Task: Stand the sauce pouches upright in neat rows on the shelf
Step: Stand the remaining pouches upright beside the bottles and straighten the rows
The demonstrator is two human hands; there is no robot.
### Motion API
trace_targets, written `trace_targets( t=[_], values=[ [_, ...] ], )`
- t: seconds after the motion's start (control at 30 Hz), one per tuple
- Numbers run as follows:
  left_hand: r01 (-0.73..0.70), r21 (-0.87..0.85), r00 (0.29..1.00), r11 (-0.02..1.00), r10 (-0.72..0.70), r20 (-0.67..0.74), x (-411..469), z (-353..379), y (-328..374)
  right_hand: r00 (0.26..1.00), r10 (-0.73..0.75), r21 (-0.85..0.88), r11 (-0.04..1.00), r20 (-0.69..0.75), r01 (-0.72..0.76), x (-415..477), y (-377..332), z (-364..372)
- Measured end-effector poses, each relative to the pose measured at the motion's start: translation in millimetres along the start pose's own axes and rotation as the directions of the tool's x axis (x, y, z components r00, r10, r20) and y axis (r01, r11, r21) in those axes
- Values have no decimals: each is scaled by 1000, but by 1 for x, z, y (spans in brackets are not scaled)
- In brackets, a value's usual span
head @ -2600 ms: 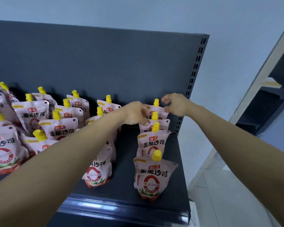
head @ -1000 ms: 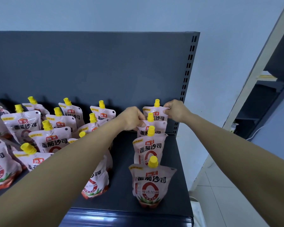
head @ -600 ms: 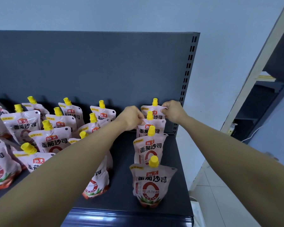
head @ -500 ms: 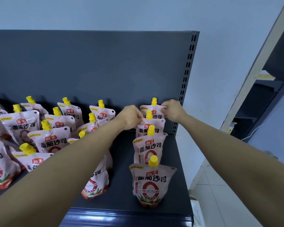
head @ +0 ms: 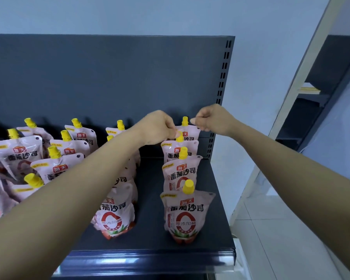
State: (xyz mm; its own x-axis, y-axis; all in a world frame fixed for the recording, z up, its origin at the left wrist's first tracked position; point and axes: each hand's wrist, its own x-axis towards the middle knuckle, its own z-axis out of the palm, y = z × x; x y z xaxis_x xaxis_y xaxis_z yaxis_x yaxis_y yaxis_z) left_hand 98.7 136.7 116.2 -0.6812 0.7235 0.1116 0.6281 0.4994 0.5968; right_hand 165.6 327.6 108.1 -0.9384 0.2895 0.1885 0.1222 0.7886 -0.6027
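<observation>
The left hand [head: 158, 126] pinches the rearmost tomato sauce pouch [head: 188, 133] by the back panel [head: 109, 77]. Whether the curled right hand [head: 210, 120] grips it is unclear. An uneven release might topple it.

One shelf [head: 215, 219] carries the sauce pouches [head: 187, 213]: four stand in the single-file column nearest the shelf's right end, and twelve yellow caps [head: 189, 186] can be counted along the shelf in all (the forearms [head: 85, 182] hide others). Two hands, the left hand [head: 157, 126] and the right hand [head: 212, 120].
</observation>
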Motion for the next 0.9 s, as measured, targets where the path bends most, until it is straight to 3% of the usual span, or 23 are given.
trace_targets(
  t=[0.07, 0.13, 0.23, 0.43, 0.57, 0.9],
  values=[
    [-12, -73, 998, 997, 16, 53, -11, -4, 3, 996, -9, 20, 1000, 92, 7, -9, -9, 1],
    [4, -146, 979, 989, 26, 203, -22, -2, 2, 992, -13, 38, 999, 124, 9, -17, -15, 3],
    [-20, -90, 941, 996, 49, 334, -35, 13, -5, 985, 1, 45, 999, 174, -8, -24, -19, 7],
    [13, -132, 965, 991, 22, 262, -34, 30, -19, 990, 41, -102, 994, 138, -27, -25, -16, 18],
    [6, -129, 964, 992, 28, 263, -33, 31, -20, 970, 82, -189, 981, 228, -38, -26, -12, 28],
    [88, -205, 944, 975, -16, 329, -39, 29, -23, 980, 131, -155, 982, 152, -107, -30, -1, 37]
  ],
)
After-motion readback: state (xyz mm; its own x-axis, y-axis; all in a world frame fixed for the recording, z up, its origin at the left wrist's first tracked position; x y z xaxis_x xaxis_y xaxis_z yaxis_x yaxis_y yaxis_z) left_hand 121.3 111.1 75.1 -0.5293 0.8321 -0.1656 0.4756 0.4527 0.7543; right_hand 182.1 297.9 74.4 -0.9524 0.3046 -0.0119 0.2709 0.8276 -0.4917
